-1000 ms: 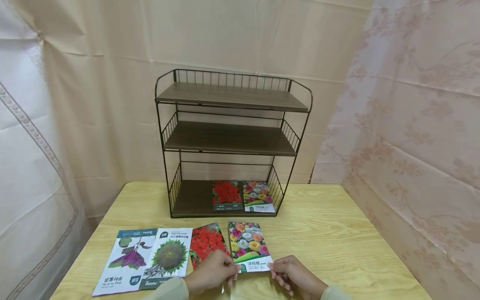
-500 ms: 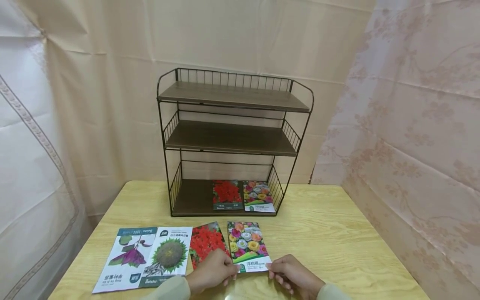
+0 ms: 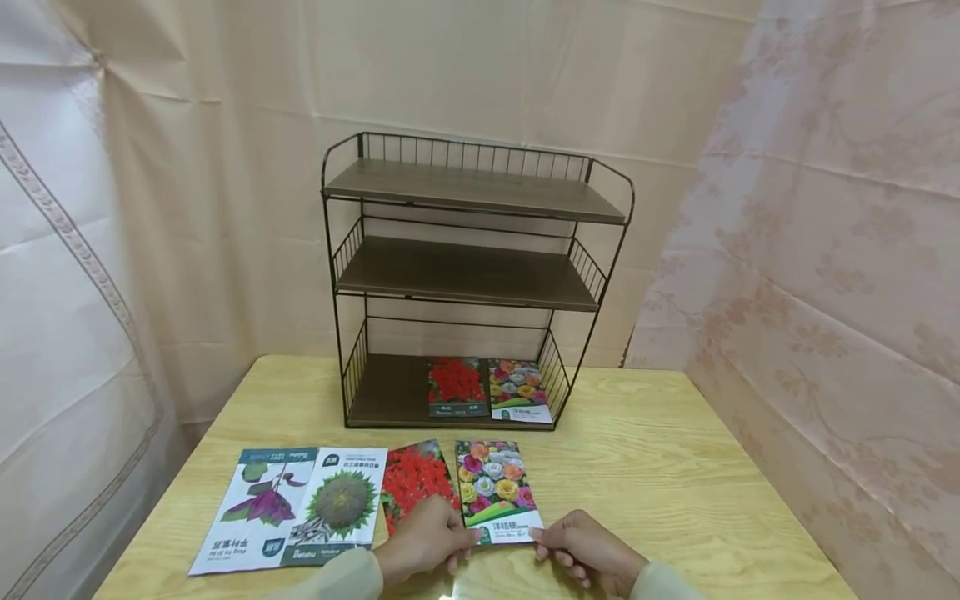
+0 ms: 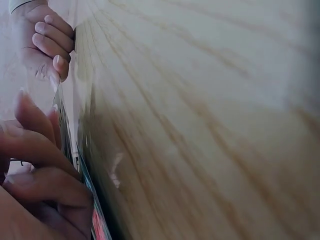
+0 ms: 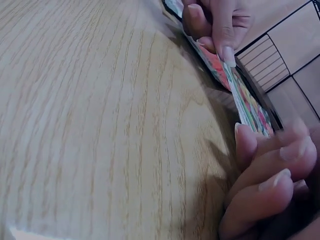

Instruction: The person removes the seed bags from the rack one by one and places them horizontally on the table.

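A seed packet with multicoloured flowers (image 3: pixel 495 483) lies near the front of the table, its white band towards me. My left hand (image 3: pixel 429 537) pinches its lower left corner between thumb and finger. At the lower right corner, my right hand (image 3: pixel 588 550) holds the packet in the same way. In the right wrist view the packet's near edge (image 5: pixel 237 97) stretches between both hands, low over the wood. A red-flower packet (image 3: pixel 416 479) lies tilted beside it, partly covered by the left hand. Further left are a sunflower packet (image 3: pixel 341 500) and a purple-flower packet (image 3: pixel 258 508), edge to edge.
Behind the packets stands a three-tier rack (image 3: pixel 465 271) with a black wire frame. On its bottom shelf lie another red-flower packet (image 3: pixel 457 385) and another multicoloured-flower packet (image 3: pixel 519 387), side by side. Curtains (image 3: pixel 480 67) surround the wooden table (image 3: pixel 660 467).
Both hands stay at the packet's lower corners, with hardly any motion. The head view has shifted slightly, so the rack sits a little further right.
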Motion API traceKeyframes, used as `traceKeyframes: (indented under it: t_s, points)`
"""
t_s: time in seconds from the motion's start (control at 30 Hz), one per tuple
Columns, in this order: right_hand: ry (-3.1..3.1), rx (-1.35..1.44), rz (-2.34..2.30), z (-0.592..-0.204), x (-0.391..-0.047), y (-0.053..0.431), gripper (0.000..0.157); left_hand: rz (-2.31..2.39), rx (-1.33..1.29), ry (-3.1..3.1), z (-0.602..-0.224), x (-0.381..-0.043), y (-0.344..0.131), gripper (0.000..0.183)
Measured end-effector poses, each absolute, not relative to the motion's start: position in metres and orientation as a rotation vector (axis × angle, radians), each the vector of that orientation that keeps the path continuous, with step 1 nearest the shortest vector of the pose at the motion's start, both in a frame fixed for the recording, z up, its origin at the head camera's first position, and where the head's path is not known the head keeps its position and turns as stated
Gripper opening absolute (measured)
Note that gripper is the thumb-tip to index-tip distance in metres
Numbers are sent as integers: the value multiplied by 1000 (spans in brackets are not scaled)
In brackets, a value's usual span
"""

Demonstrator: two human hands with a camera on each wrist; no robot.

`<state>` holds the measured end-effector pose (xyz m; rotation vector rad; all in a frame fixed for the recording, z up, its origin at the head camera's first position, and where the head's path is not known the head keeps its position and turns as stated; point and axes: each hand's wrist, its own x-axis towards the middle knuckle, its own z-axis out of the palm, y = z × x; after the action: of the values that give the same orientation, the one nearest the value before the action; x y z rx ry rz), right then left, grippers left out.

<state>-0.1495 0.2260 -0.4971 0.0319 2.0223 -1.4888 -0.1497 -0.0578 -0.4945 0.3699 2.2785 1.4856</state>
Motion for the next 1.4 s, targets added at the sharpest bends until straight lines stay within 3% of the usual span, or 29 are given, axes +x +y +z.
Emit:
traceKeyframes:
  t_s: [0.8, 1.4]
  points:
    - [1801, 34, -1519, -493, -153, 236, 28, 1622, 269, 2175, -493, -152, -65, 40]
    - [1561, 154, -1843, -485, -206, 206, 34, 1585, 286, 2401, -487, -230, -99, 43]
